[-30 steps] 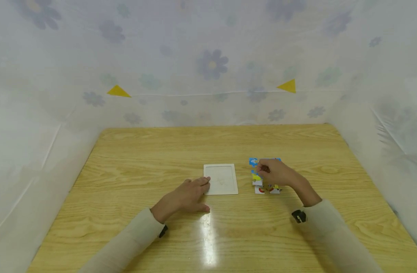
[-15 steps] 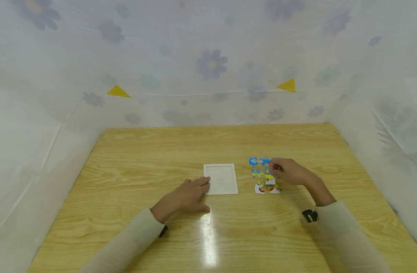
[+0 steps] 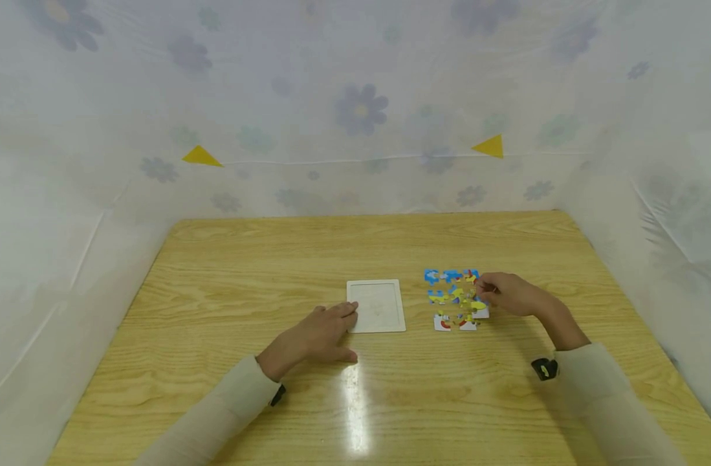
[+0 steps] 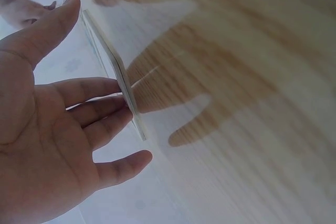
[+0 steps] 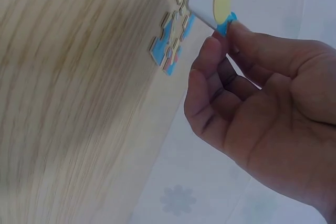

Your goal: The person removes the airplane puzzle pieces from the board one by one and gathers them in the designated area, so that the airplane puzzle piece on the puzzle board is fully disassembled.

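My right hand [image 3: 512,294] pinches a white, yellow and blue jigsaw puzzle piece [image 5: 210,1] between thumb and forefinger. In the right wrist view that piece is tilted and raised off the table. Just left of this hand, several other puzzle pieces [image 3: 451,276] in blue, yellow, red and white lie in spaced rows. A square white puzzle frame [image 3: 377,307] lies flat, with nothing in its recess. My left hand [image 3: 317,333] is spread, its fingertips resting on the frame's left edge. Seen from the left wrist, the fingers touch the frame's side [image 4: 113,59] and the thumb stands apart.
The wooden table [image 3: 262,259] carries all of this. A pale flowered curtain [image 3: 308,116] surrounds its back and sides, with two yellow triangles on the back. A glare streak [image 3: 355,414] shows on the tabletop in front of the frame.
My right hand has moved right across the rows with the piece in its pinch, uncovering more pieces on the table. My left hand and the frame have stayed where they were.
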Demonstrator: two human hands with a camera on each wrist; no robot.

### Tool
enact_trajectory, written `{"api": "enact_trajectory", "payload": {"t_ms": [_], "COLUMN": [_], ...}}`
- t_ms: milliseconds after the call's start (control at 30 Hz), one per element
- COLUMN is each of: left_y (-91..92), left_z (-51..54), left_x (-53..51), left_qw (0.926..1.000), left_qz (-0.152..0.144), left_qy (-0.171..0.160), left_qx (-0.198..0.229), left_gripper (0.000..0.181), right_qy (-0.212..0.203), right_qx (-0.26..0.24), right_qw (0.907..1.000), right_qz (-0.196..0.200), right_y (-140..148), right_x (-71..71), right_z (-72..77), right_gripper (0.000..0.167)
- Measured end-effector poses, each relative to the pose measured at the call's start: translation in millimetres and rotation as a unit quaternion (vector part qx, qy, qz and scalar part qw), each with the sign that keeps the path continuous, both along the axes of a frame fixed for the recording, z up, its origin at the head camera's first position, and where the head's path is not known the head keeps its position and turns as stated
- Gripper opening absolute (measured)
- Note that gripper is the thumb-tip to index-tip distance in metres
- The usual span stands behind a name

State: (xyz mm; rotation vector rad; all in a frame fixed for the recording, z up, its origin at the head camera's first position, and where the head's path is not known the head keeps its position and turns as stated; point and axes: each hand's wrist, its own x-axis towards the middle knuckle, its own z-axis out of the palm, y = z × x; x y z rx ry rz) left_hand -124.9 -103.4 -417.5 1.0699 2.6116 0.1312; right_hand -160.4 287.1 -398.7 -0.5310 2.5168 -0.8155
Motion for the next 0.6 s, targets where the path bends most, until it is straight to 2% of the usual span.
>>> {"api": "enact_trajectory", "payload": {"t_ms": [600], "left_y": [-0.9], "left_z": [-2.1], "left_x": [-0.8], "left_qw": [1.0], "left_qz": [-0.002], "left_qy": [-0.002], "left_qx": [0.003], "left_gripper": [0.08], "right_qy": [-0.035], "right_qx": [0.016], "right_qw": [0.9993], "right_qz": [-0.004], "right_y": [12], "right_x": [3.1], "right_z": [-5.7], "right_gripper": [0.015]}}
